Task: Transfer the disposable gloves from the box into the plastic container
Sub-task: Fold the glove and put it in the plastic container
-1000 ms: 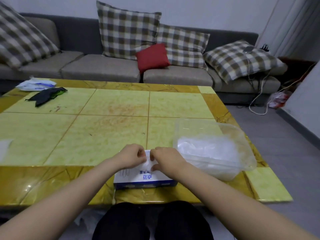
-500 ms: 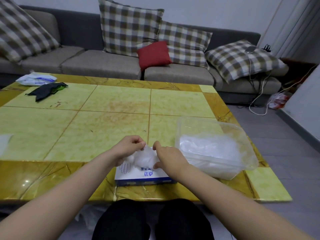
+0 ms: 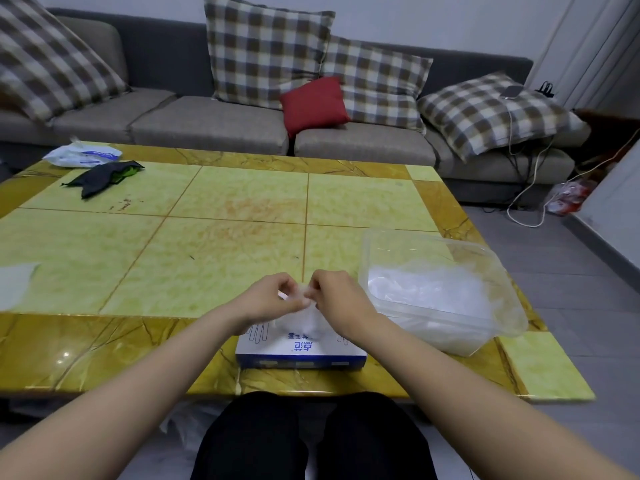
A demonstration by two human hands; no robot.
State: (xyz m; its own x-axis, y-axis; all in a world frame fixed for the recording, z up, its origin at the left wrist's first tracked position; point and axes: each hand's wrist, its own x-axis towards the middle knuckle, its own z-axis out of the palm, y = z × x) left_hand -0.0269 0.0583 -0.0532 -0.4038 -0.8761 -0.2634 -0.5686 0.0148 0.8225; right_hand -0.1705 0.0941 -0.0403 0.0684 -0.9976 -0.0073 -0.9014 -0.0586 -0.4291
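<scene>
Yellow-green marbled tiles fill the table (image 3: 242,216), framed by an amber border with dark veins, and a rusty smear stains the middle tiles. The box (image 3: 301,355) is white on top with blue print, dark blue down its near side. The glove (image 3: 304,317) above it is a milky, see-through white, same as the pile of gloves (image 3: 429,292) in the clear plastic container (image 3: 485,251). Behind, a grey sofa (image 3: 207,123), brown-and-cream checked cushions (image 3: 263,53), one plain red cushion (image 3: 313,102). Far left, a black cloth (image 3: 100,174) with a flash of green, beside a white packet (image 3: 83,155) printed blue. Black trousers (image 3: 249,441) below, grey floor (image 3: 571,258).
</scene>
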